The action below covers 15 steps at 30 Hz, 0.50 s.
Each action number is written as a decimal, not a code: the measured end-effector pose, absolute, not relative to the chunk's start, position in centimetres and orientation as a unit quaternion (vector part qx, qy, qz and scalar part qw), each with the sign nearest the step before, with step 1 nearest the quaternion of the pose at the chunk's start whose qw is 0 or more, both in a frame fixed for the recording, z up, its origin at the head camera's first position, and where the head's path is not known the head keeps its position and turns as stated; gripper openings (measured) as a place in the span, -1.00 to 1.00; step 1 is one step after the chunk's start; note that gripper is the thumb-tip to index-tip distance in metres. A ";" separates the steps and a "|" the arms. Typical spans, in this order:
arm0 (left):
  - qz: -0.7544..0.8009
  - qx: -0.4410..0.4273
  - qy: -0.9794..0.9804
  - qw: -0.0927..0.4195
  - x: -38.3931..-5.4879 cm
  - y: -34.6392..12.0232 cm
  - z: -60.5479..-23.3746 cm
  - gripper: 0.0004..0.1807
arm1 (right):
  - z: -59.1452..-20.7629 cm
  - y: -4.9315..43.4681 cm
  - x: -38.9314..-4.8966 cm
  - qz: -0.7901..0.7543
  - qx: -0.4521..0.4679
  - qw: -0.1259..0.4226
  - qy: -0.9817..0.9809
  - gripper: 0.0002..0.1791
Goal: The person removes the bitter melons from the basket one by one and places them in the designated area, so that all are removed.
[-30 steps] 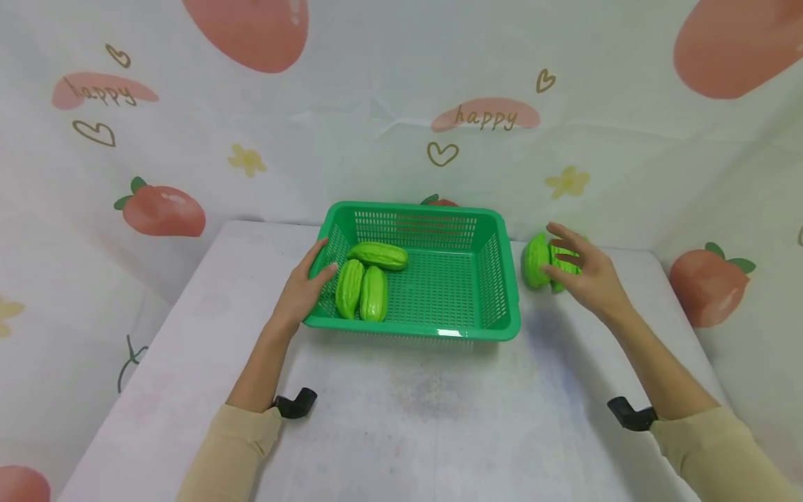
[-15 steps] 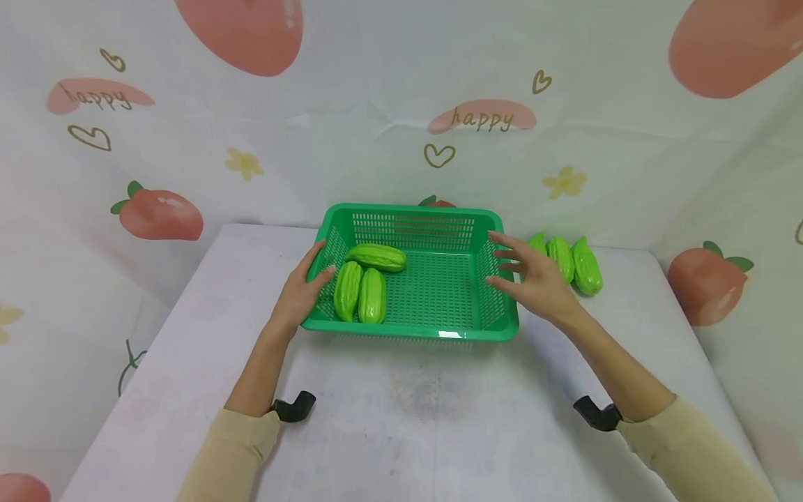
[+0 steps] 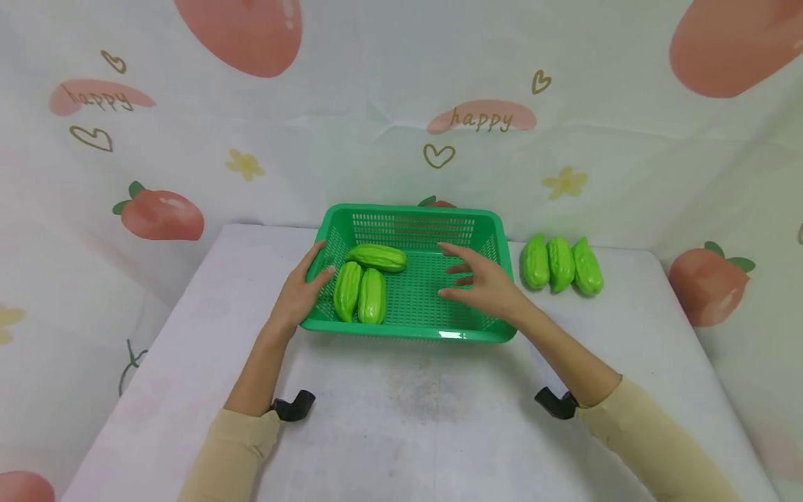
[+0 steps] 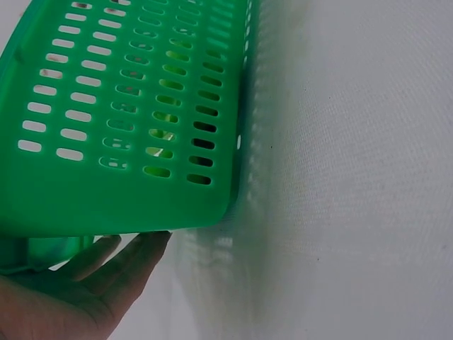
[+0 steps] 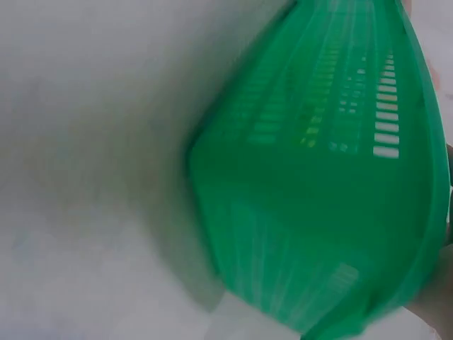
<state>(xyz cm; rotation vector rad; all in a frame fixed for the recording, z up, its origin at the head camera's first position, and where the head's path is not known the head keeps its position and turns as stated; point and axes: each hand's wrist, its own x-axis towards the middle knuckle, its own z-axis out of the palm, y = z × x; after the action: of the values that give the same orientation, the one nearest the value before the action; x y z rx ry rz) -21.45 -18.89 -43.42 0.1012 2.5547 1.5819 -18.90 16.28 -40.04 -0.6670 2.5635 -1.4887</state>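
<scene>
The green plastic basket (image 3: 433, 333) sits mid-table with three light green, ridged bitter melons inside: one lies crosswise (image 3: 376, 257), and two stand side by side, left (image 3: 348, 291) and right (image 3: 373, 296). At the basket's left end my left hand (image 3: 297, 293) holds the rim, thumb over it. The left wrist view shows those fingers (image 4: 134, 265) against the outer wall. My right hand (image 3: 489, 286) hovers over the basket's right half, fingers spread and holding nothing. In the right wrist view the basket (image 5: 311, 198) fills the middle, blurred.
Right of the basket, three more bitter melons lie in a row on the white table (image 3: 433, 418): left (image 3: 536, 262), middle (image 3: 561, 263) and right (image 3: 587, 268). A printed cloth (image 3: 376, 84) hangs behind the table and along its sides.
My right hand has swept left from above the row of bitter melons to over the basket, uncovering that row. The left hand stays on the basket's left rim.
</scene>
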 end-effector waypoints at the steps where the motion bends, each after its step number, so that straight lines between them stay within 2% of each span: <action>1: 0.526 0.034 0.847 0.067 -21.5 -19.0 -43.4 -0.29 | -40.1 15.8 -19.1 -0.486 -0.221 0.057 0.844 -0.11; 15: 0.531 0.035 0.844 0.066 -21.5 -18.8 -43.5 -0.28 | -40.9 10.5 -20.6 -0.415 -0.230 0.145 0.868 -0.05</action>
<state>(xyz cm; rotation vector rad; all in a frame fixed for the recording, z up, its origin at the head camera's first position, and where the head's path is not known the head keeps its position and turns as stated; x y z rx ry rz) -21.53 -18.79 -43.50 0.1061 2.5454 1.6022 -20.60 10.45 -40.94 -0.6625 2.5015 -1.1957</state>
